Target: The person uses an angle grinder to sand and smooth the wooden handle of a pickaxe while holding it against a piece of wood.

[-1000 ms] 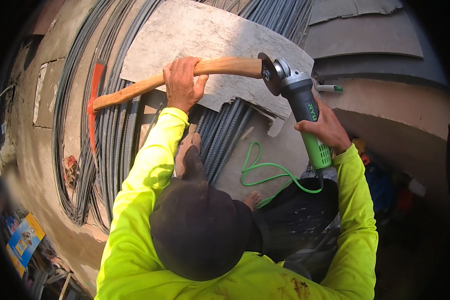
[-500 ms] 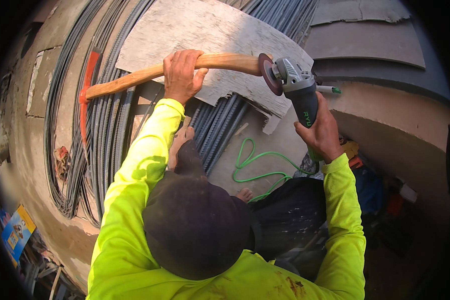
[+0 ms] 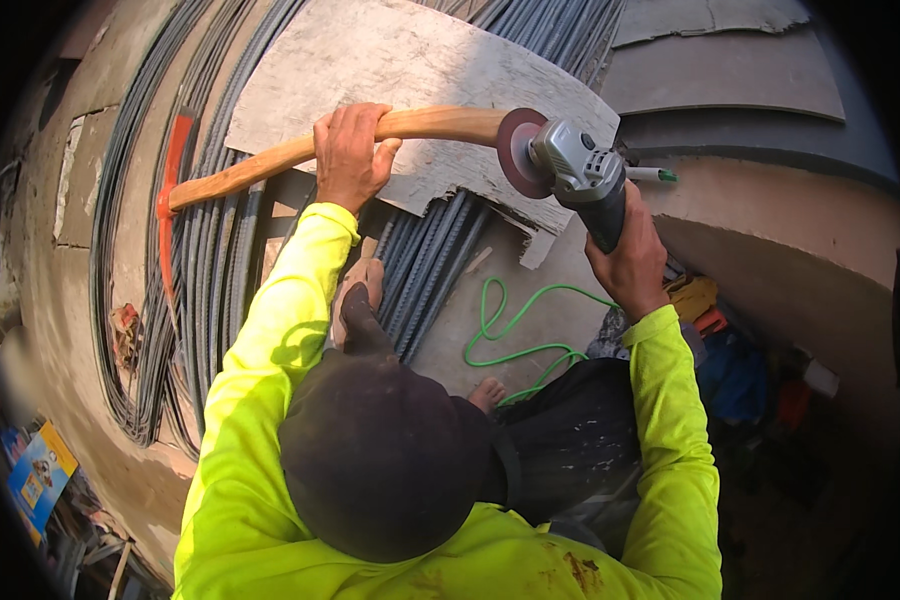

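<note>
My left hand (image 3: 354,155) is wrapped round the curved wooden handle (image 3: 245,172) of a pickaxe. The pickaxe's orange-red head (image 3: 177,155) is at the left end, over bundles of steel bars. In my right hand (image 3: 634,258) is a grey and dark angle grinder (image 3: 582,165), gripped by its body. Its reddish-brown disc (image 3: 523,153) is at the handle's right end and hides the tip; whether they touch, I cannot tell. Beneath the handle lies a worn, pale plywood board (image 3: 370,60) with a broken edge.
Bundled steel bars (image 3: 435,255) run under the board. A green cord (image 3: 500,340) loops over the ground near my bare feet. Flat grey sheets (image 3: 715,80) are stacked at the far right, beside a concrete ledge (image 3: 770,215). A blue and yellow box (image 3: 42,475) stands at the lower left.
The grinder has shifted slightly left along the handle's right end, its disc now turned more face-on. My left hand and the handle have moved slightly left.
</note>
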Demonstrator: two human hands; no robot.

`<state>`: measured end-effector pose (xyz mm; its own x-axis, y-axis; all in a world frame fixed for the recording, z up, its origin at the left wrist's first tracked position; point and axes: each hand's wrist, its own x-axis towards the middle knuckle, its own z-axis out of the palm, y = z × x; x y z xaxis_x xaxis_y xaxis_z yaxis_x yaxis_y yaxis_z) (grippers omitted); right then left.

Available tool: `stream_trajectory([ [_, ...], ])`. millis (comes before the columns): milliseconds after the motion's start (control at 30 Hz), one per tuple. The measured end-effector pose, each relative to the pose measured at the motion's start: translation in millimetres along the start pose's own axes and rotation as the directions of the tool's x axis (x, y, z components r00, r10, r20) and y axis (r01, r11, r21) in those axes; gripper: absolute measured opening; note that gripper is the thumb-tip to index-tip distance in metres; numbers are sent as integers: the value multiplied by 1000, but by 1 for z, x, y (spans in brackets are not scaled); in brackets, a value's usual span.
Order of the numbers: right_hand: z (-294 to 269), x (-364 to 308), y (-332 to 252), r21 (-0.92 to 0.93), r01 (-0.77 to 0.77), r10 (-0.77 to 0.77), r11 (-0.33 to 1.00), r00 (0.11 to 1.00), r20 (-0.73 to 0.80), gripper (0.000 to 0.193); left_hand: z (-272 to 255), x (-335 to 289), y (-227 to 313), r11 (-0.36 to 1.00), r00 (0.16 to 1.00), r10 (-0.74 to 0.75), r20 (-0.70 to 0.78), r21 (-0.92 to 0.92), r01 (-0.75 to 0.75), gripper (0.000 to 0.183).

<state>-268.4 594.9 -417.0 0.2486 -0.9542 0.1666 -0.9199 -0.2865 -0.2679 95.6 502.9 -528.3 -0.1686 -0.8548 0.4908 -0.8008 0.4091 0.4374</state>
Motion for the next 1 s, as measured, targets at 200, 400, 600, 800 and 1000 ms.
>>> stream_trajectory([
  [200, 4, 14, 6, 22, 31, -30, 999, 999, -46, 87, -2, -3, 0, 1000, 1000, 5, 25, -2, -5, 47],
  [400, 9, 23, 14, 12, -33, 33, 999, 999, -41, 85, -2, -1, 2, 999, 999, 32, -5, -17, -32, 45],
  [600, 10, 24, 16, 51, -137, 137, 989, 991, 12, 85, -13, 9, -1, 999, 998, 38, -55, -6, -38, 46],
  [800, 5, 14, 1, 242, -103, 128, 965, 988, -88, 84, -15, 17, -7, 999, 997, 22, -79, -23, -24, 45],
  [1000, -10, 32, -10, 167, 60, -47, 984, 996, -82, 84, -18, 11, -8, 999, 998, 34, -53, -8, -35, 45],
])
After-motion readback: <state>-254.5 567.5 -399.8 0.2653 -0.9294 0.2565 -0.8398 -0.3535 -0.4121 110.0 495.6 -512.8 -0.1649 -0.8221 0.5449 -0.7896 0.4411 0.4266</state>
